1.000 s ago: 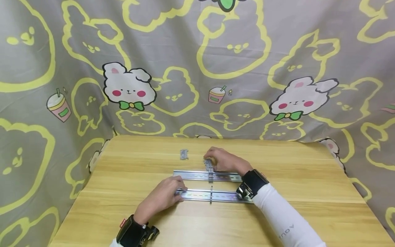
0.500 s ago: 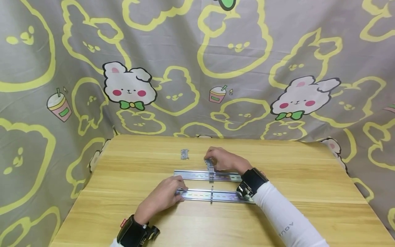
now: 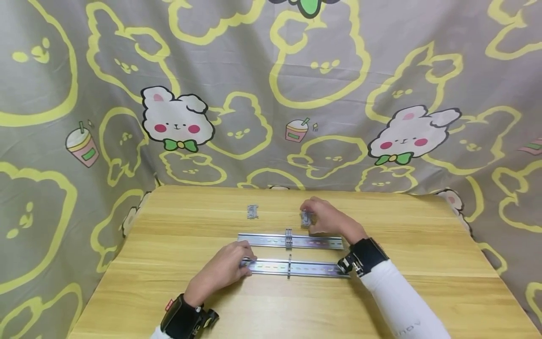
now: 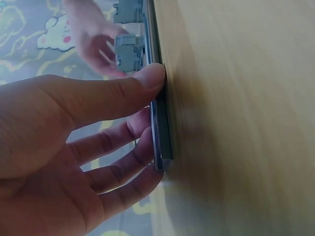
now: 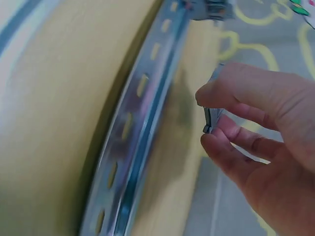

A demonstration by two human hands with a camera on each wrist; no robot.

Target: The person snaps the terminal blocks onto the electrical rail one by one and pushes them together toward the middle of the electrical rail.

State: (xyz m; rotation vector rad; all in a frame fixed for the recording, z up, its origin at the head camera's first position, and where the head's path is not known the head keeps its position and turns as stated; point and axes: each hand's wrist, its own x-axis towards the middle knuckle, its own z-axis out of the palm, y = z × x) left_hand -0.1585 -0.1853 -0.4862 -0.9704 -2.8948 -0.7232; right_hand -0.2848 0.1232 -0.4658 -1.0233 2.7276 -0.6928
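Two slotted metal DIN rails lie across the table, a far rail (image 3: 317, 242) and a near rail (image 3: 271, 267). My left hand (image 3: 230, 261) grips the left end of the near rail, thumb on the front edge and fingers behind in the left wrist view. Behind the far rail, my right hand (image 3: 328, 217) pinches a grey terminal block (image 3: 306, 218) between thumb and fingers. Several thin grey terminal blocks (image 3: 289, 238) sit side by side on the far rail. One slim terminal block (image 3: 290, 266) stands on the near rail.
Another grey terminal block (image 3: 252, 212) lies flat on the wooden table (image 3: 190, 216), behind the far rail's left part. A patterned grey curtain (image 3: 254, 70) hangs around the table's back and sides.
My right hand has moved right, away from the blocks on the far rail, with a terminal block in its fingers. My left hand keeps its hold on the near rail.
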